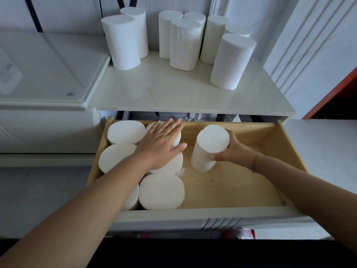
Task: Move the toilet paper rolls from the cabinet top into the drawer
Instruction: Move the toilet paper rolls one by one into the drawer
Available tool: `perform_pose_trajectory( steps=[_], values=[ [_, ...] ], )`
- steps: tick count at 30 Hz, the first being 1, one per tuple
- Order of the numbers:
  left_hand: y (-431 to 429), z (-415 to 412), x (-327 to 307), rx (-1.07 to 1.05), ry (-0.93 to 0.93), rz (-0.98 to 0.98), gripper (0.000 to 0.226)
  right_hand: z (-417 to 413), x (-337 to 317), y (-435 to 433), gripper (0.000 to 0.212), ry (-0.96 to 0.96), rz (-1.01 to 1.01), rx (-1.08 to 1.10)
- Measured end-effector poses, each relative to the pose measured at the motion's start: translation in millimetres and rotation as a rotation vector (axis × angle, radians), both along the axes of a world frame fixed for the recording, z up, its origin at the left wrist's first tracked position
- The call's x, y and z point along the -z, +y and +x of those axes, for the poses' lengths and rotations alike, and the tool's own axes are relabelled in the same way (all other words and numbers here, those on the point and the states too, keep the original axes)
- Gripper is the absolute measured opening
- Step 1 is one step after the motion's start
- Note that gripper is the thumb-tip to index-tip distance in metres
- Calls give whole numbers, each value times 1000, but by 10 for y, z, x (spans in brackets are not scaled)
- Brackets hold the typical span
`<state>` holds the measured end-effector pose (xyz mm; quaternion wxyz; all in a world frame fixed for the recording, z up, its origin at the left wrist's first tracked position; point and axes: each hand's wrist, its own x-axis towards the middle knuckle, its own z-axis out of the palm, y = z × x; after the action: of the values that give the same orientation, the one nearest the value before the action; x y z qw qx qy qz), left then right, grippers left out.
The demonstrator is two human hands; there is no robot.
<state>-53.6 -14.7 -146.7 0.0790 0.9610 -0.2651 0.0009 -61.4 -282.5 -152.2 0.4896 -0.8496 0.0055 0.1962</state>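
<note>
Toilet paper rolls stand upright in three clusters at the back of the white cabinet top, eight by my count. More rolls are packed on end in the left part of the open wooden drawer.

The right hand grips one roll from its right side, fingers behind and thumb low in front. This roll is inside the drawer, tilted with its top leaning back. I cannot tell whether its lower end touches the floor. The left hand, wearing a ring, lies flat with straight fingers on the tops of the packed rolls and grips nothing.

The step in hand looks like seating this roll. It would go best stood upright and slid left until it touches the packed group, with the flat hand steadying the neighbours. The soft paper dents easily, so a light grip suits it.

The rolls carry no label. A small mark sits on the white unit to the left, too small to read.
</note>
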Motion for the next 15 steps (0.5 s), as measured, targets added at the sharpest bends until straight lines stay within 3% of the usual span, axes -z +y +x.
perform_pose_trajectory(
  steps=[3, 7, 11, 15],
  values=[
    [-3, -4, -8, -3, 2, 1, 71, 89, -205, -81, 80, 196, 131, -13],
    [-2, -13, -22, -5, 11, 0, 70, 181, -295, -58, 34, 395, 94, 50],
    [-8, -17, -29, -9, 12, 5, 70, 147, -297, 104, 42, 522, 235, 155],
    [-5, -14, -31, -7, 19, 9, 79, 65, -236, 340, 57, 530, 459, 418]
  ],
)
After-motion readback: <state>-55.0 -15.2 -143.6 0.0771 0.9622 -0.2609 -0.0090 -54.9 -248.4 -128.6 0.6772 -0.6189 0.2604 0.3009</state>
